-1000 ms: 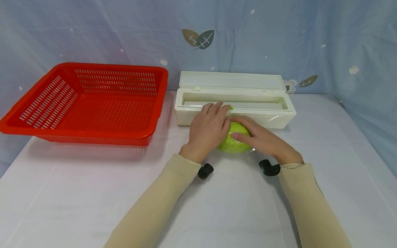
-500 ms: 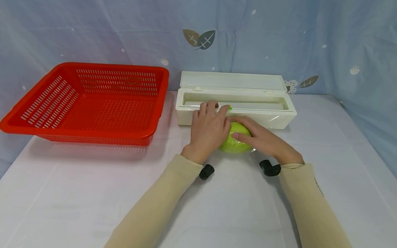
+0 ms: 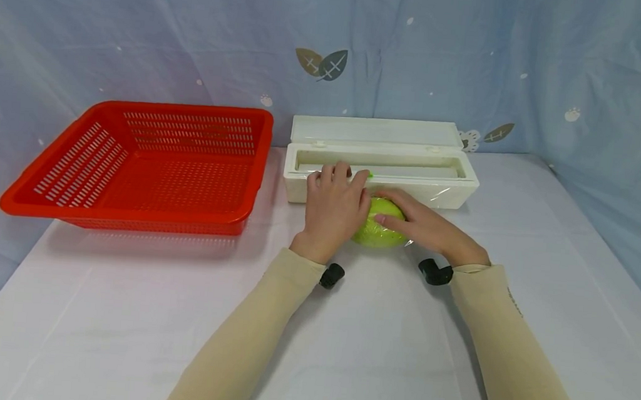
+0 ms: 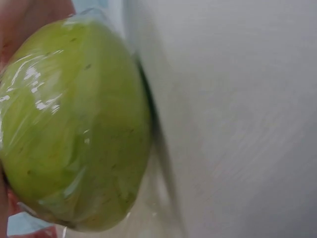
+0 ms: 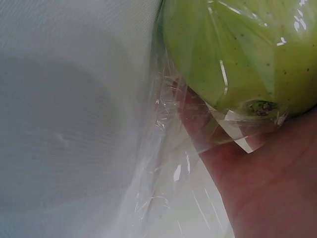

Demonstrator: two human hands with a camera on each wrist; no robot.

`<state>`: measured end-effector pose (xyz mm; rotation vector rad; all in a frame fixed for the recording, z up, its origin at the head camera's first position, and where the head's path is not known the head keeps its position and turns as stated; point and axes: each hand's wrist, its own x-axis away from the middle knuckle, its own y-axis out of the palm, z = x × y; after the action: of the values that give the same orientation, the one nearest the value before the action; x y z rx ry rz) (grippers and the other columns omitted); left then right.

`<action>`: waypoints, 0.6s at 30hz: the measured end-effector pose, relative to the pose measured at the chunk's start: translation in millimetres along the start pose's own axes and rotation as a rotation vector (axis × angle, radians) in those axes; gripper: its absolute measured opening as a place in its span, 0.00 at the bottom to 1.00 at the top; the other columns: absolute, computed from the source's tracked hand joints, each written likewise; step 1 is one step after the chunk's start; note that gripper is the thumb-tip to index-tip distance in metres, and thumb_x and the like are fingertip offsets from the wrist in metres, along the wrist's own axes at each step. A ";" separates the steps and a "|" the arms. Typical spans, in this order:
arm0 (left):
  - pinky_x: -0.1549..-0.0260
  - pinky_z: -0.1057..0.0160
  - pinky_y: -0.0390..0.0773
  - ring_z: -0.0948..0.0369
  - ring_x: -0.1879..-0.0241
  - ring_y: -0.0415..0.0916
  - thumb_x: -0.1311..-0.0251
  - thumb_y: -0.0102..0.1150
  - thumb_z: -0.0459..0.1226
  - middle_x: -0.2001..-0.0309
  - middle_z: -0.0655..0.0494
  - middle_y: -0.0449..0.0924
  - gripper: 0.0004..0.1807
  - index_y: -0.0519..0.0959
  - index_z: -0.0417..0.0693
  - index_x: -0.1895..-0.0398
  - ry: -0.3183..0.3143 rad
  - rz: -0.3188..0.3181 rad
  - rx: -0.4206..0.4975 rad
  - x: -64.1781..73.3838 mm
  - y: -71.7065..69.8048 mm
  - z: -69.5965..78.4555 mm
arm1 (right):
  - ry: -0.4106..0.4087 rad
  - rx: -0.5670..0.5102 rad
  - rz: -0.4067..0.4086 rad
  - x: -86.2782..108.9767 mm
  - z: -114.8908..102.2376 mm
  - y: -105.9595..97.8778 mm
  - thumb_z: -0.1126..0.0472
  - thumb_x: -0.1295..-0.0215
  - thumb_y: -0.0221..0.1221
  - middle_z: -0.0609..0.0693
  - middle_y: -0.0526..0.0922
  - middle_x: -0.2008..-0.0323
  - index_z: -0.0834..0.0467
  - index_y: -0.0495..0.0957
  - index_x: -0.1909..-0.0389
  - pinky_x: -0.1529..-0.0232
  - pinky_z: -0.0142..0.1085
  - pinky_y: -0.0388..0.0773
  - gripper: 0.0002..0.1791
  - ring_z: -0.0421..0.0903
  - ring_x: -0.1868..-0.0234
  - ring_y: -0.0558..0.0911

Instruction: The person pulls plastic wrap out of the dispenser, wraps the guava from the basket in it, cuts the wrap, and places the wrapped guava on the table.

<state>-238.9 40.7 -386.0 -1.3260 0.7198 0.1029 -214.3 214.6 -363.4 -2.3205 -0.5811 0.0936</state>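
A yellow-green fruit (image 3: 378,228) in clear plastic film lies on the table, against the front of a long white film box (image 3: 439,197). My right hand (image 3: 437,229) holds the fruit from the right, its thumb across the top. In the right wrist view, film folds (image 5: 171,148) hang beside the fruit's stem end. My left hand (image 3: 332,208) reaches over the box's front edge with bent fingers, its thumb beside the fruit. At its index fingertip a small green tab (image 3: 370,174) shows on the edge; whether the fingers pinch it is hidden.
The box's lid (image 3: 373,132) stands raised at the back, and a white roll (image 3: 413,171) lies inside. To the left is a red perforated basket (image 3: 177,221). A blue patterned curtain (image 3: 423,45) hangs behind the white table (image 3: 376,355).
My left hand's fingers have bent more over the box edge, and the green tab has shifted slightly left with them. My right hand and the fruit stay in place.
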 end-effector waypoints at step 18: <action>0.55 0.53 0.62 0.56 0.55 0.63 0.40 0.44 0.46 0.56 0.56 0.68 0.17 0.73 0.60 0.49 -0.014 -0.081 0.026 -4.0 -5.0 -5.5 | -0.012 0.022 0.016 -7.0 18.4 2.4 0.39 0.41 0.50 0.42 0.60 0.41 0.39 0.59 0.39 0.44 0.49 0.59 0.29 0.45 0.43 0.62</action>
<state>-242.0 35.7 -380.0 -1.3270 0.6522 0.0376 -224.0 221.9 -379.2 -2.3044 -0.5655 0.1214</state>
